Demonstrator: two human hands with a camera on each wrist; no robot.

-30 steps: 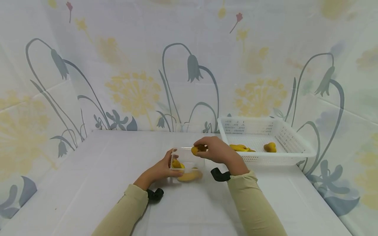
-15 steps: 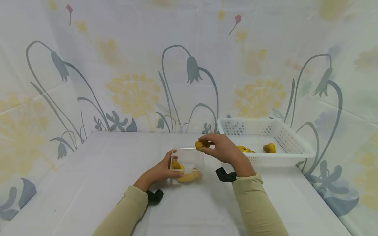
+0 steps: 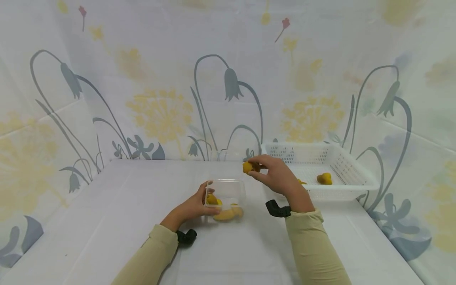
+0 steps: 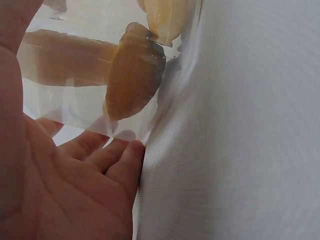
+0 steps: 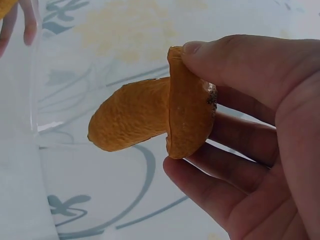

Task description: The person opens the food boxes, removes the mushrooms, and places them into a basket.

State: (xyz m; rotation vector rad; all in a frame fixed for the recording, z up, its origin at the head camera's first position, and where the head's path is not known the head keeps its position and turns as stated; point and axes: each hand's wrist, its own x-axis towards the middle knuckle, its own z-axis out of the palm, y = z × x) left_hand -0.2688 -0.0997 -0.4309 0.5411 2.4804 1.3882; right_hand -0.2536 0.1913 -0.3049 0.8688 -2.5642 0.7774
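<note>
Flowered backdrop (image 3: 153,75), white table (image 3: 107,221), mushroom (image 5: 155,110) in the right hand (image 3: 278,176)

From my end, the head camera gives me a pale backdrop across the far side and both flanks, printed with grey bellflowers (image 3: 231,83), soft yellow blooms (image 3: 160,107) and a few small red flowers (image 3: 285,23). It is creased and turns a corner at left and right. Below it spreads the table, covered in plain white with faint fold lines and a tiny dark speck (image 3: 65,255) toward the lower left. At right rear, near the backdrop, I see a white basket (image 3: 342,192) with perforated walls; a knobby piece (image 3: 324,178) lies in it, and a bit of another yellow piece shows beside the right hand. Mid-rear there is a clear tub (image 3: 225,155), faint at this range.

Both arms wear tan sleeves (image 3: 315,249), with black mounts (image 3: 278,209) at the wrists. On my left, the left hand (image 3: 190,208) grips a clear box (image 3: 233,198) by its side, thumb on the near wall. The box stands on the table, and yellow pieces (image 3: 228,213) show through it.

My right-wrist view has the right hand pinching the mushroom by its cap, thumb on the upper edge, fingers behind and below. Its stalk points away from the palm. From the head camera, I find it held above the table, between the box and the basket.
</note>
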